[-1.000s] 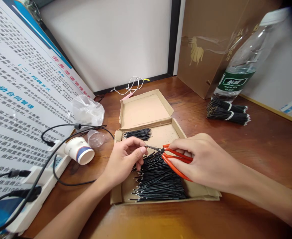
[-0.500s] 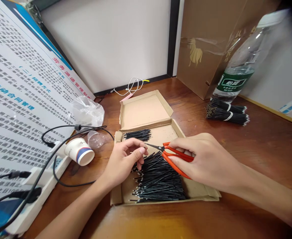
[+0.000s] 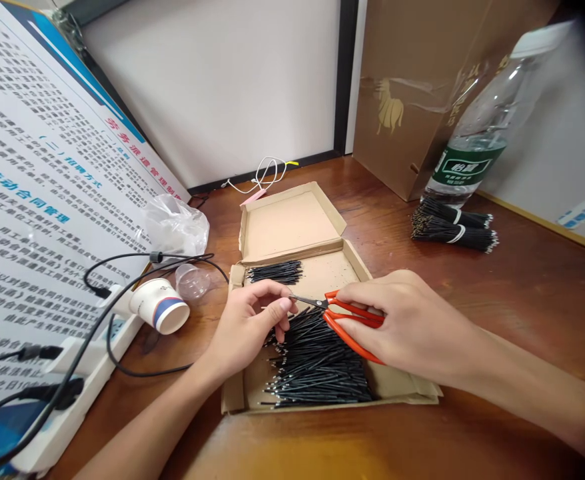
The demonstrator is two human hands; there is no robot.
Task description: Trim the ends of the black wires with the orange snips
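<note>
Red-handled scissors [image 3: 355,320] are in my right hand [image 3: 407,327], with fingers and thumb around the handles. Their dark blades point left and look nearly closed, tips at the fingertips of my left hand [image 3: 252,323]. That hand is closed in a pinch; whatever small thing it holds is hidden by the fingers. Beneath both hands lies an open cardboard box [image 3: 317,250]. Inside it, a large loose pile of short black wires [image 3: 322,367] with pale ends spreads out, and a smaller, neater stack of black wires [image 3: 275,272] lies near the back left.
At the right, tied bundles of black wires [image 3: 452,230] lie by a water bottle [image 3: 467,160] and a tall brown box [image 3: 402,87]. Leftward are a tipped paper cup [image 3: 160,307], a clear plastic cup [image 3: 192,281], a plastic bag [image 3: 177,223] and a power strip [image 3: 77,400] with black cables.
The scissors have shifted slightly left, so their tips now meet the left fingertips. My left hand has barely moved and stays pinched.
</note>
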